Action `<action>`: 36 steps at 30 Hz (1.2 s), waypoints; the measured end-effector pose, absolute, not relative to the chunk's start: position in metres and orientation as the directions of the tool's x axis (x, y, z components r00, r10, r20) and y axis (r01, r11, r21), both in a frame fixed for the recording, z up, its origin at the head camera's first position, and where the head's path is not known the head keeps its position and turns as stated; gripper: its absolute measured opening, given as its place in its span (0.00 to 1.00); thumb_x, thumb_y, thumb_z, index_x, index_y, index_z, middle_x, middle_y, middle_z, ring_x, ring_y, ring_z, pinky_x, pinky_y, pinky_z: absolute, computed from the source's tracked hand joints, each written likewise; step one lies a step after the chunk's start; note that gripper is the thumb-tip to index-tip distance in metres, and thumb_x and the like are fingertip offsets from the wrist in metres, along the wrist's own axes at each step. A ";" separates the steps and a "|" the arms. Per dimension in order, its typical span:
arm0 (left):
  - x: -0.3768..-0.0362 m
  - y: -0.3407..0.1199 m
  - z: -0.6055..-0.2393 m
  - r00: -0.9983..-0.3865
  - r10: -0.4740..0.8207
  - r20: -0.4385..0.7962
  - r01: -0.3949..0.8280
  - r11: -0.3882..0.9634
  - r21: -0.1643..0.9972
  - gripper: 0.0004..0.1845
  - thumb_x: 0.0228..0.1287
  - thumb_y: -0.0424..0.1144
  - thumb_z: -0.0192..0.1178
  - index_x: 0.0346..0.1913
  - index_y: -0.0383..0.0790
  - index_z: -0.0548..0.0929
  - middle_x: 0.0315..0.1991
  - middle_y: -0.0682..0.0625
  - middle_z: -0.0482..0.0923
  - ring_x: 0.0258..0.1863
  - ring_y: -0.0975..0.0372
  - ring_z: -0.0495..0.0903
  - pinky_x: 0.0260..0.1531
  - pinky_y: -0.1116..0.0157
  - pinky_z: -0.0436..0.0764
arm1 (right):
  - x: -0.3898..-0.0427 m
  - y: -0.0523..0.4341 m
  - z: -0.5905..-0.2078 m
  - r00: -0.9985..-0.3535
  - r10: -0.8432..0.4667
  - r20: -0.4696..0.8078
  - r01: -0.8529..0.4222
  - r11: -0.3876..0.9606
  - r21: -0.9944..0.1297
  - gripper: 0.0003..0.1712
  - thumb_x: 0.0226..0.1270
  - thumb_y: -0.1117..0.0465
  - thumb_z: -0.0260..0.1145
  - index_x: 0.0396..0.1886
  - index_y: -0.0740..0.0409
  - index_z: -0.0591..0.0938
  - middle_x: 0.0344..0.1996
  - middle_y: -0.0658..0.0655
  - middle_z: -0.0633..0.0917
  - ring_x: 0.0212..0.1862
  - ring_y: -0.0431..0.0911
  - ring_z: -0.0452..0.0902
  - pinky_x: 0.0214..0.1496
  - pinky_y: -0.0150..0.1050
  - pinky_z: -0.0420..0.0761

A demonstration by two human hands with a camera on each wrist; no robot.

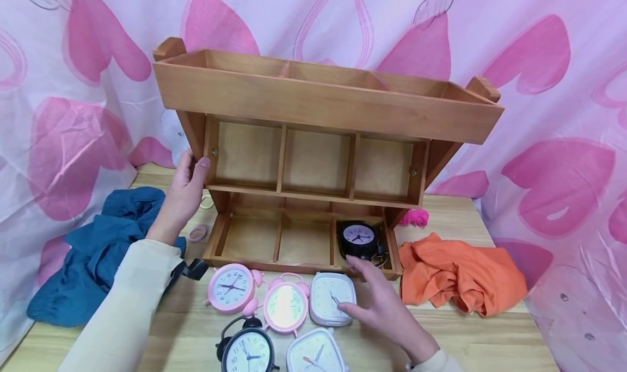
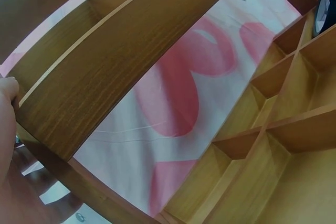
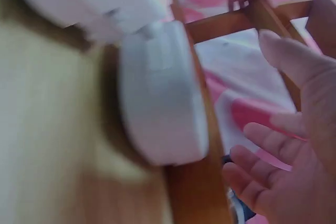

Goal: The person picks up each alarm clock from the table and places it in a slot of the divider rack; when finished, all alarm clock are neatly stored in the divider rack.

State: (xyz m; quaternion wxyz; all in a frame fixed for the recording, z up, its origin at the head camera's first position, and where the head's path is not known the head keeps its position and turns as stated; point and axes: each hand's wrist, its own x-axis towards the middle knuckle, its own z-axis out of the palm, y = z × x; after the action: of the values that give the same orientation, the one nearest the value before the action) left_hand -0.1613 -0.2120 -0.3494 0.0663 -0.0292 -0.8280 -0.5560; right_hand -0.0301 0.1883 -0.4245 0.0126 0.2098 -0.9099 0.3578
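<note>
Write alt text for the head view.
A person's left hand grips a tiered wooden shelf while the right hand is near a black alarm clock inside the shelf at bottom right. Five more clocks lie in front, with blue cloth left and orange cloth right.

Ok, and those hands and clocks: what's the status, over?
Left hand holding wooden shelf, black clock inside. Right hand open near a white clock. Five clocks out front, possibly in the way.
</note>
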 end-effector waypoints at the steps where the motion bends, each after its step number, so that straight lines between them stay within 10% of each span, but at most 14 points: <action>1: -0.161 -0.212 -0.349 -0.990 -0.027 0.140 0.119 0.381 0.917 0.35 0.76 0.61 0.38 0.78 0.52 0.46 0.78 0.44 0.50 0.76 0.47 0.53 0.70 0.38 0.58 | -0.027 0.189 -0.428 -0.910 -0.385 0.153 -0.390 0.667 -0.635 0.52 0.49 0.48 0.80 0.73 0.52 0.66 0.67 0.54 0.74 0.66 0.49 0.71 0.64 0.52 0.76; 9: -0.161 -0.212 -0.349 -0.991 -0.026 0.132 0.112 0.380 0.918 0.35 0.76 0.61 0.38 0.78 0.53 0.46 0.78 0.46 0.49 0.76 0.48 0.53 0.70 0.39 0.58 | -0.019 0.194 -0.445 -0.900 -0.434 -0.025 -0.318 0.697 -0.643 0.53 0.47 0.52 0.80 0.74 0.48 0.66 0.75 0.51 0.60 0.75 0.49 0.56 0.72 0.55 0.66; 36: -0.160 -0.212 -0.351 -0.989 -0.019 0.146 0.127 0.387 0.913 0.35 0.77 0.60 0.38 0.79 0.53 0.44 0.78 0.45 0.48 0.76 0.46 0.52 0.70 0.37 0.57 | -0.014 0.186 -0.460 -0.913 -0.374 -0.164 -0.181 0.732 -0.657 0.64 0.44 0.42 0.80 0.78 0.53 0.57 0.73 0.58 0.62 0.71 0.58 0.61 0.70 0.64 0.63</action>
State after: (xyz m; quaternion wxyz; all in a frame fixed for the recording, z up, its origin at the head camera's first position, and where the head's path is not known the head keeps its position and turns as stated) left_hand -0.1603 -0.2119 -0.3506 0.0665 -0.0325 -0.8302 -0.5526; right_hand -0.0140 0.1864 -0.4599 -0.1441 0.1508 -0.9193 0.3338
